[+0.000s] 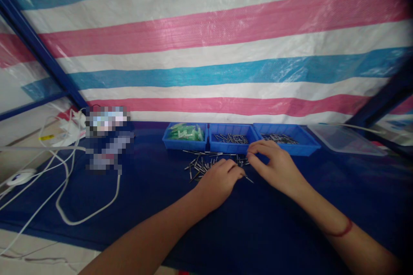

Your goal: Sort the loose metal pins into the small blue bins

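Observation:
My left hand [219, 182] is closed, with a thin metal pin [248, 178] sticking out from its fingertips to the right. Under and behind this hand lies a loose pile of similar pins [196, 167], shaped like blind rivets, on the dark blue table. My right hand [275, 165] is just to the right, its thumb and fingers curled together close in front of the middle bin. Whatever those fingertips hold, if anything, is too small to make out. More pins lie in the middle blue bin [228, 130] and in the right blue bin [306, 142].
The left blue bin [185, 146] holds green-and-clear plastic packets [185, 132]. A clear plastic lid [348, 138] lies at the right. White cables [69, 219] and a blurred-out device [108, 120] occupy the left side. Behind the table hangs a striped plastic sheet [206, 34].

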A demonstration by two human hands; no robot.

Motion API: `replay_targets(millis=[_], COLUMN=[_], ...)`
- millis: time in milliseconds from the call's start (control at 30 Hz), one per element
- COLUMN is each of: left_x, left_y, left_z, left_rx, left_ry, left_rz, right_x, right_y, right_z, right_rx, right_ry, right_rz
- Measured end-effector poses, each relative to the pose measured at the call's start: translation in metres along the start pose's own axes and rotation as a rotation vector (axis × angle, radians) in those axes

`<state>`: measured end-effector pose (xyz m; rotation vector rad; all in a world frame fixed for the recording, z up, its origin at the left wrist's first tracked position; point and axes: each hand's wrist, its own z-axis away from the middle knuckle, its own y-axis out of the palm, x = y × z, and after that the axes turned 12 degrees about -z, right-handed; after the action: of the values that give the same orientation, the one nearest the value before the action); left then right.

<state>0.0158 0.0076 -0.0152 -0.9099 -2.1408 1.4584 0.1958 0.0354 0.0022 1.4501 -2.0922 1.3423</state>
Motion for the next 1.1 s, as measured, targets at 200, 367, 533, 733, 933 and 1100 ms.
replay_targets(millis=[200,367,533,733,933,1100], left_x=[0.009,0.009,0.009,0.010,0.010,0.011], left_y=[0.000,0.002,-0.004,-0.004,-0.002,-0.004], left_z=[-0.004,-0.004,-0.003,-0.003,-0.003,-0.003], left_rx=[-0.220,-0.256,-0.188,-0.194,-0.197,-0.246], left_ry=[-0.409,-0.481,-0.377,-0.363,-0.412,-0.470], left_rz=[0.595,0.805,0.556,0.454,0.501,0.513], right_x=[0.008,0.011,0.013,0.009,0.008,0.005], right_y=[0.013,0.019,0.014,0.016,0.017,0.014], right_z=[0.006,0.007,0.005,0.005,0.005,0.003], right_rx=[0.167,0.087,0.014,-0.031,-0.021,-0.015], right_ry=[0.191,0.263,0.249,0.256,0.253,0.268], right_rz=[-0.419,-0.583,-0.573,-0.578,-0.566,-0.580])
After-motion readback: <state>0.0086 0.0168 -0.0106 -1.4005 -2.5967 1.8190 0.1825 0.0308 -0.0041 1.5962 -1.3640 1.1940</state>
